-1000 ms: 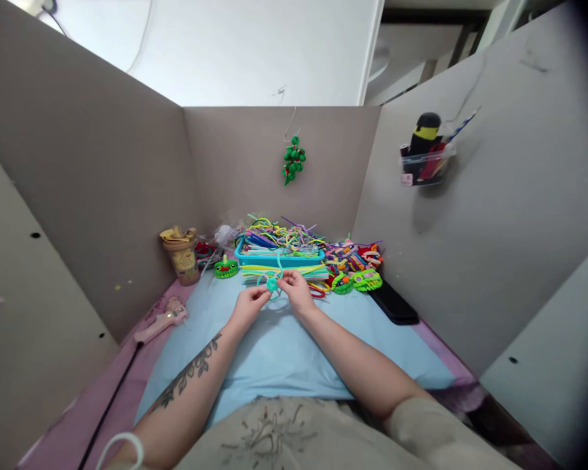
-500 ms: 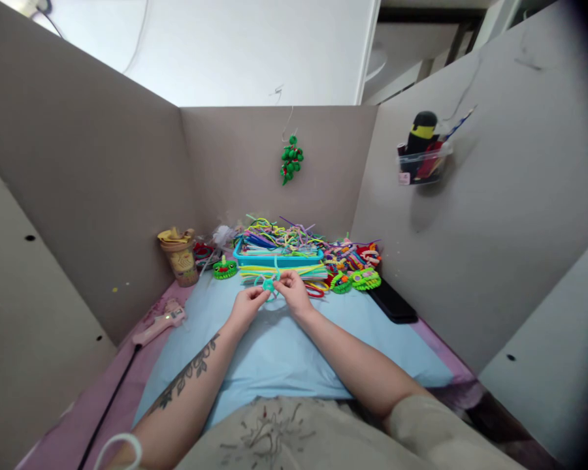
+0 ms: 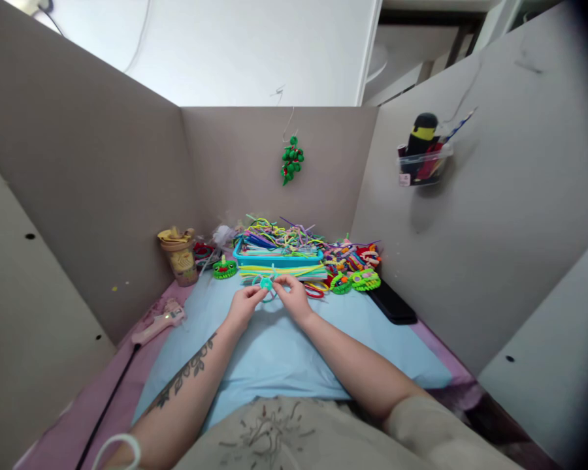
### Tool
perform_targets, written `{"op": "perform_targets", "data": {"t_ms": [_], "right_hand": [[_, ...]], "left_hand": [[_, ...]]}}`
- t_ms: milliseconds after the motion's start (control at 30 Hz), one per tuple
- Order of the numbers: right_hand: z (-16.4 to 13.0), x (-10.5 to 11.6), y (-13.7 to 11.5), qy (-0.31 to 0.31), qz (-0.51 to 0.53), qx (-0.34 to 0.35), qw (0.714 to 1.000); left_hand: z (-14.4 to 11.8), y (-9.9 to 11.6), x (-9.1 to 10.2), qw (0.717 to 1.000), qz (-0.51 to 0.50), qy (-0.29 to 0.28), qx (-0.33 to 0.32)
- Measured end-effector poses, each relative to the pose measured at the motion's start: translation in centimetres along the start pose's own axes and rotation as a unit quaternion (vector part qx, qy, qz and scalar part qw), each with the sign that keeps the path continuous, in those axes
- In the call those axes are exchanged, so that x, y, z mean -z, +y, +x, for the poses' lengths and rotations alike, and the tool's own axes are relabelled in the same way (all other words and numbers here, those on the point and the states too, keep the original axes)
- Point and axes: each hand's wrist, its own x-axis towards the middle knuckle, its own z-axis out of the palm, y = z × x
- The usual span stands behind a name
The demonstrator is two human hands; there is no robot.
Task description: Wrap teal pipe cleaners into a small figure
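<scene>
The teal pipe-cleaner piece [image 3: 266,284] is partly covered by the fingertips of the left hand [image 3: 242,307] and right hand [image 3: 294,297], and its shape is too small to be told. The black cable [image 3: 108,405] is cut off at the picture's bottom edge.

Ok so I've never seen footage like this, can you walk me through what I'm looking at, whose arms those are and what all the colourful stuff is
This is a single view from a camera worn on a person's head, looking forward and down, so the two bare arms coming up from the bottom are the wearer's own. There is no machine here. The left hand and right hand meet over a pale blue sheet and together pinch a small teal pipe-cleaner piece. Behind them stands a blue tray heaped with coloured pipe cleaners, with small green finished figures to its right. A pink glue gun lies at the left, near a yellowish cup. Grey board walls enclose the desk, and a green ornament hangs on the back one.
</scene>
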Motion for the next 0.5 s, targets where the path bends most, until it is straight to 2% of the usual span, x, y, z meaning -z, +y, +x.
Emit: {"op": "perform_targets", "data": {"t_ms": [233, 500], "right_hand": [[-0.12, 0.18, -0.44, 0.031, -0.038, 0.021, 0.999], [-0.1, 0.39, -0.89, 0.026, -0.044, 0.029, 0.998]], "left_hand": [[0.05, -0.14, 0.07, 1.0, -0.013, -0.011, -0.001], [0.05, -0.15, 0.14, 1.0, -0.011, -0.027, 0.001]]}}
